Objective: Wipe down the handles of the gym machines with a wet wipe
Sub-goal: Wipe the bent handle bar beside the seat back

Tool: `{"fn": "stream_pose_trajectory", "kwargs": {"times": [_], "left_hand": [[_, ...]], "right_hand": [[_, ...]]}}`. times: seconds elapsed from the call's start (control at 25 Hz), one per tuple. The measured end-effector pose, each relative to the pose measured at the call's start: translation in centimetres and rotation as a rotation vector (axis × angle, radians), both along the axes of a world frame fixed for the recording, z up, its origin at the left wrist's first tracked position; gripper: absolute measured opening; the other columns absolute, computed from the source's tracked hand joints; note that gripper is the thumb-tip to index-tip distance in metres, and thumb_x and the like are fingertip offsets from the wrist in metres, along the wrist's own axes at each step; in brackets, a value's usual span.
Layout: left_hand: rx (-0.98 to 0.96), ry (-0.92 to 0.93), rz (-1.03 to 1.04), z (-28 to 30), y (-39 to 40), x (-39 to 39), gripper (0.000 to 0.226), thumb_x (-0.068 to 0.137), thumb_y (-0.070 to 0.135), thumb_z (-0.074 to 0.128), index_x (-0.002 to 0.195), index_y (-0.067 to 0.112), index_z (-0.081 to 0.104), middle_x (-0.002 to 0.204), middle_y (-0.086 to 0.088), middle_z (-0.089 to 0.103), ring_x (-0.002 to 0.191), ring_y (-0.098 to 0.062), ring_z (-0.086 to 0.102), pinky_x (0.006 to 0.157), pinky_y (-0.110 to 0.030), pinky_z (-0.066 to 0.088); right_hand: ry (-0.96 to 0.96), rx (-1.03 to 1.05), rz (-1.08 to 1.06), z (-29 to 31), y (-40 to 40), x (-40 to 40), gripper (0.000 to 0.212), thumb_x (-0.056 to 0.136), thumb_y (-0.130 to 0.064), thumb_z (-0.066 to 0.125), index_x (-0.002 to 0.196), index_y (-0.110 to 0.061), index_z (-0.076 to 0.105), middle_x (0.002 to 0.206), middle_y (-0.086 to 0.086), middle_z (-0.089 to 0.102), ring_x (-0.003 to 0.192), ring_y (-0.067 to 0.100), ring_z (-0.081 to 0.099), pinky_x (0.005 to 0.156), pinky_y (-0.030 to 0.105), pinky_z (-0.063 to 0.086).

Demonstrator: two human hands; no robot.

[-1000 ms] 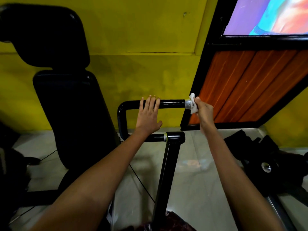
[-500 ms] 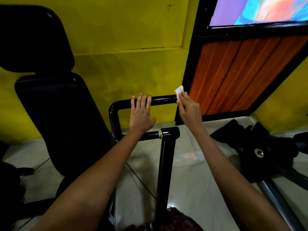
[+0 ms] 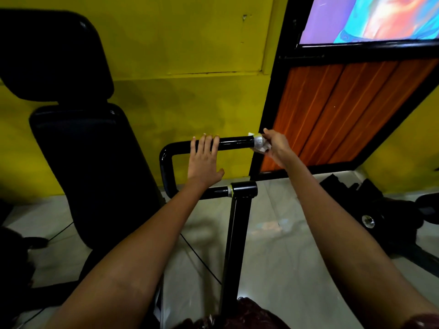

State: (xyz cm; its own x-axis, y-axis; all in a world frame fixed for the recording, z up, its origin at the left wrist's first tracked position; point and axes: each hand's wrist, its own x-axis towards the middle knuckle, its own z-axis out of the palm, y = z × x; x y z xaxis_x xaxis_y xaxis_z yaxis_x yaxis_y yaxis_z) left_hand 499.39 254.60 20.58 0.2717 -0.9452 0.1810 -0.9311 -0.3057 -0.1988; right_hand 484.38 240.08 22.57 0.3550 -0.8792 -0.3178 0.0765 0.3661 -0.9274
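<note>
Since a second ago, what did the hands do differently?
The right hand took the wet wipe a little inward along the handle, then back out to its silver end cap, holding it throughout. The left hand stayed flat on the handle; the seat didn't move.

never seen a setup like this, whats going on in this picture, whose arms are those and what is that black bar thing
The picture comes from a camera worn on a person's head, looking forward and down, so the two arms are that person's own. The black bar is a bent handle of a gym machine, mounted on an upright black post. The left hand rests on the handle with its fingers laid flat over the top. The right hand pinches a white wet wipe against the handle's silver end cap, cleaning it. To the left stands the machine's black padded seat. Behind is a yellow wall, and black gym gear lies on the pale tiled floor at right.
</note>
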Motion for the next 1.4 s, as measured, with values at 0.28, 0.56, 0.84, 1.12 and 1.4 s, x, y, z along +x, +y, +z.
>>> {"fn": "stream_pose_trajectory", "kwargs": {"times": [0.28, 0.56, 0.84, 1.12, 1.4], "left_hand": [[0.014, 0.006, -0.005, 0.2, 0.1, 0.0, 0.094, 0.086, 0.058, 0.047, 0.149, 0.008, -0.003, 0.154, -0.013, 0.011, 0.144, -0.029, 0.005, 0.115, -0.047, -0.005], [0.006, 0.025, -0.019, 0.2, 0.2, 0.1, 0.092, 0.087, 0.055, 0.048, 0.149, 0.009, -0.002, 0.154, -0.013, 0.012, 0.144, -0.029, 0.005, 0.115, -0.047, -0.006], [-0.001, 0.039, -0.036, 0.5, 0.5, 0.2, 0.091, 0.087, 0.052, 0.050, 0.149, 0.009, 0.000, 0.153, -0.012, 0.015, 0.144, -0.028, 0.008, 0.116, -0.046, -0.005], [0.005, 0.035, -0.054, 0.4, 0.5, 0.4, 0.091, 0.086, 0.051, 0.052, 0.149, 0.009, 0.001, 0.152, -0.012, 0.016, 0.143, -0.028, 0.010, 0.116, -0.046, -0.004], [-0.006, 0.062, -0.070, 0.5, 0.6, 0.5, 0.090, 0.086, 0.048, 0.054, 0.149, 0.009, 0.003, 0.151, -0.011, 0.019, 0.142, -0.027, 0.013, 0.116, -0.046, -0.001]], "right_hand": [[-0.475, 0.406, -0.121, -0.7, 3.2, -0.9, 0.021, 0.092, 0.011, 0.029, 0.104, 0.014, 0.045, 0.114, 0.034, 0.049, 0.084, 0.039, 0.063, 0.064, 0.032, 0.057], [-0.372, 0.413, -0.234, 2.8, 3.9, -1.4, 0.036, 0.093, 0.012, 0.033, 0.129, 0.019, 0.035, 0.129, 0.030, 0.047, 0.047, 0.030, 0.065, 0.059, 0.027, 0.055], [0.666, -0.944, -0.189, 3.2, 2.9, -0.6, 0.025, 0.087, 0.002, 0.056, 0.110, 0.007, 0.064, 0.106, 0.019, 0.066, 0.084, 0.023, 0.061, 0.058, 0.003, 0.040], [0.965, -1.623, 0.057, -1.1, 4.3, -1.3, 0.032, 0.062, 0.016, 0.074, 0.092, 0.008, 0.068, 0.077, 0.018, 0.059, 0.064, 0.030, 0.059, 0.046, 0.023, 0.048], [0.974, -1.605, 0.259, -1.7, 5.0, -3.0, 0.024, 0.071, 0.013, 0.068, 0.094, 0.005, 0.069, 0.087, 0.019, 0.060, 0.071, 0.031, 0.059, 0.051, 0.028, 0.049]]}}
